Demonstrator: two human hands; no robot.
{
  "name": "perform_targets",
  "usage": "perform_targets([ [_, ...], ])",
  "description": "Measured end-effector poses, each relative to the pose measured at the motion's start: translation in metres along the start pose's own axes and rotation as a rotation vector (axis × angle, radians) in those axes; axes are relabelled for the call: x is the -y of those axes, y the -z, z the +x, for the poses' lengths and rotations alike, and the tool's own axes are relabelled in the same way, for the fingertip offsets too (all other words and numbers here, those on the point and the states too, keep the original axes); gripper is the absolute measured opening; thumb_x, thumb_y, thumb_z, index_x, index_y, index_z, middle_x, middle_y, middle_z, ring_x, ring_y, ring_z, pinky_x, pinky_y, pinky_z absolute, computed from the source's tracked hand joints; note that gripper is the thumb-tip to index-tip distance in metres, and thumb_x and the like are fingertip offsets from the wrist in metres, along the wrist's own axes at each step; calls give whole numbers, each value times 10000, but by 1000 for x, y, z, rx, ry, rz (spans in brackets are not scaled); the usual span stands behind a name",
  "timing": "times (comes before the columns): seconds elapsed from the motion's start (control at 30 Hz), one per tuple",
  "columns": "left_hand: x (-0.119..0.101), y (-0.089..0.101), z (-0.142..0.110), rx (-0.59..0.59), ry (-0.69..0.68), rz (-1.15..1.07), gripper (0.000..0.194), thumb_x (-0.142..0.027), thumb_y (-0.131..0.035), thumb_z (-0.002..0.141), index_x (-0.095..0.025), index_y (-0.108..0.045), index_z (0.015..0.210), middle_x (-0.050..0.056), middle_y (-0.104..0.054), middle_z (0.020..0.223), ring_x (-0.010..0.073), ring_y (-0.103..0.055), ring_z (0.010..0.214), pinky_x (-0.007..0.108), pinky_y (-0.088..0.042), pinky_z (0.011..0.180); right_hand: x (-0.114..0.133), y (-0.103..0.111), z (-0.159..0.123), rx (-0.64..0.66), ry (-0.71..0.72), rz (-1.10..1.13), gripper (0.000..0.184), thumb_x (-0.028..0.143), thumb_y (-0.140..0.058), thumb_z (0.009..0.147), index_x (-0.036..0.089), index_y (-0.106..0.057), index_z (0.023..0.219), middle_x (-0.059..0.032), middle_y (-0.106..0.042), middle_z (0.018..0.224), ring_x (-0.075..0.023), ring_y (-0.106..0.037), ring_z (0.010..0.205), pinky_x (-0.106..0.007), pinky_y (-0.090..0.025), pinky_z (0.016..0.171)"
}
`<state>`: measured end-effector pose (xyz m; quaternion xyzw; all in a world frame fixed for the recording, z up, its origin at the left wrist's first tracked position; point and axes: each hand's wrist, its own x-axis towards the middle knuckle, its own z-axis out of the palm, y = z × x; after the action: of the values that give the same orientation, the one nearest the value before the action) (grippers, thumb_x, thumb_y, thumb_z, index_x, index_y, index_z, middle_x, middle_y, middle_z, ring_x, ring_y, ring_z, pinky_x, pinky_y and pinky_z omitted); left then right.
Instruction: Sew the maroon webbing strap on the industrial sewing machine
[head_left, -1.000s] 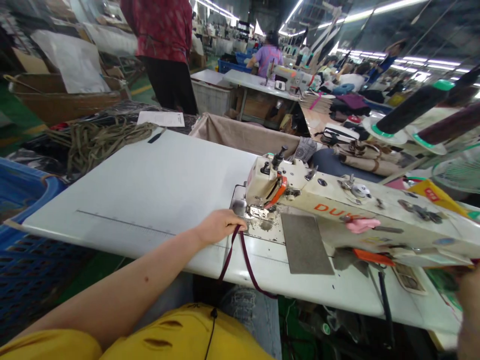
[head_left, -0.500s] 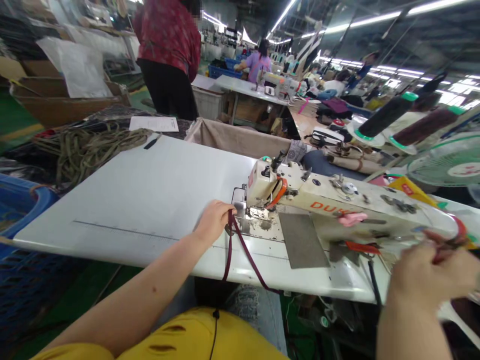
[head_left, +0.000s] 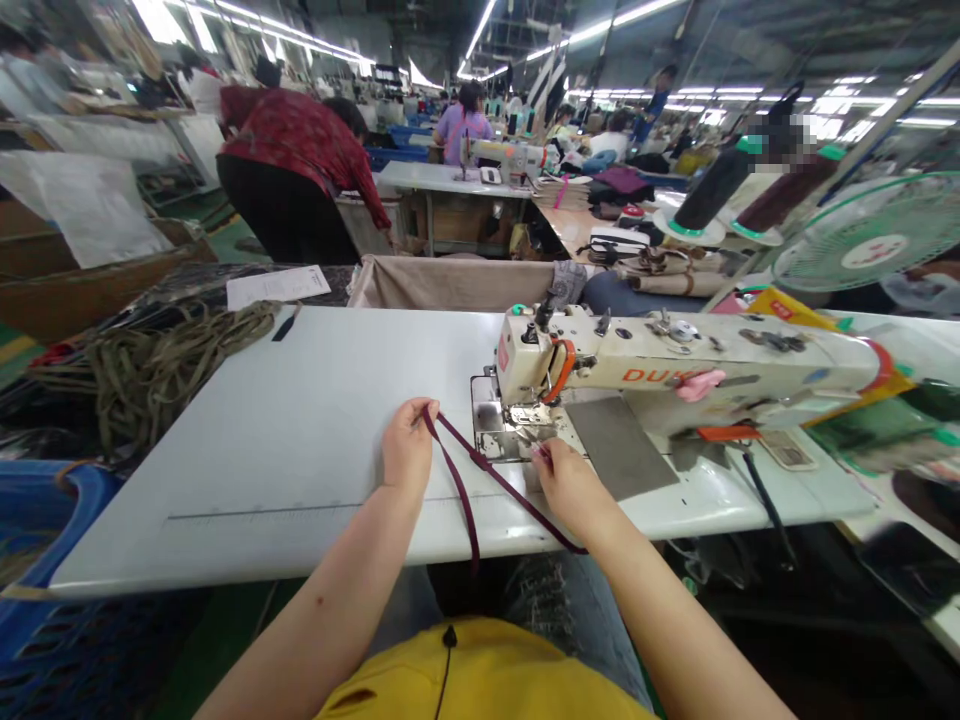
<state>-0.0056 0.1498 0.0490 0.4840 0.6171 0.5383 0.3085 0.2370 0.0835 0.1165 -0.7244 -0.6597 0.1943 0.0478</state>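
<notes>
My left hand (head_left: 409, 440) is closed in a pinch on a narrow maroon strap (head_left: 459, 487), just left of the sewing machine (head_left: 585, 365). From the fingers the strap runs down in two lengths that hang over the table's front edge. A small thicker spot shows on the right-hand length. My right hand (head_left: 566, 480) is closed in front of the machine's needle plate (head_left: 491, 420), close to the strap. Something small with a shiny, pointed look sticks out from its fingertips, too small to name.
A white sewing table (head_left: 337, 380) spreads out to the left. Olive straps (head_left: 172, 370) lie heaped at its left end, above a blue crate (head_left: 67, 500). Thread cones (head_left: 720, 185) and a green fan (head_left: 877, 240) stand right. A person in red (head_left: 300, 150) bends over behind.
My right hand has come from the machine's far right end to the needle area. My left hand has drawn the strap left, away from the needle plate. The person in red has bent down.
</notes>
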Motion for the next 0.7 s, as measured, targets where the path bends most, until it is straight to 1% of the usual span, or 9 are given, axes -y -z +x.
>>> perform_targets([
  [0.13,2,0,1,16,18,-17,342,-542,-633,961,-229,-761,1013,27,-781,952,228,-702,905,338,-526,881,20,-6,4,47,-28,-110,266,334,-469,1098,139,-621,1195,-200,-782,1075,-290,-766,1010,-338,-505,848],
  [0.23,-4,0,0,27,13,4,375,-580,-627,965,-232,-765,990,28,-782,947,232,-705,908,334,-524,864,31,-9,7,66,-40,-173,319,385,-472,1094,141,-615,1240,-207,-786,1080,-313,-773,1022,-362,-519,851],
  [0.4,-11,2,-1,-5,12,6,419,-603,-567,1002,-224,-741,966,23,-751,874,225,-693,858,323,-515,803,45,-10,15,61,-72,-218,356,367,-405,1105,110,-605,1247,-242,-779,1054,-350,-776,1038,-392,-538,830],
  [0.5,-12,3,-1,-17,6,1,428,-611,-538,1020,-229,-722,960,8,-720,814,217,-679,820,326,-497,797,51,-10,23,56,-69,-218,387,357,-358,1115,90,-598,1260,-259,-773,1069,-353,-776,1042,-395,-537,819],
  [0.6,-13,3,-1,-16,-8,8,460,-645,-525,1021,-230,-714,957,6,-707,792,217,-677,806,333,-491,805,50,-9,30,78,14,-195,366,360,-395,1114,116,-589,1305,-227,-777,1131,-323,-766,1074,-370,-521,842],
  [0.7,-13,3,-2,7,-31,0,473,-663,-528,1018,-229,-706,956,8,-709,793,217,-682,805,334,-495,811,46,-7,27,125,165,-159,278,348,-490,1093,198,-611,1293,-147,-781,1210,-284,-749,1114,-335,-488,878],
])
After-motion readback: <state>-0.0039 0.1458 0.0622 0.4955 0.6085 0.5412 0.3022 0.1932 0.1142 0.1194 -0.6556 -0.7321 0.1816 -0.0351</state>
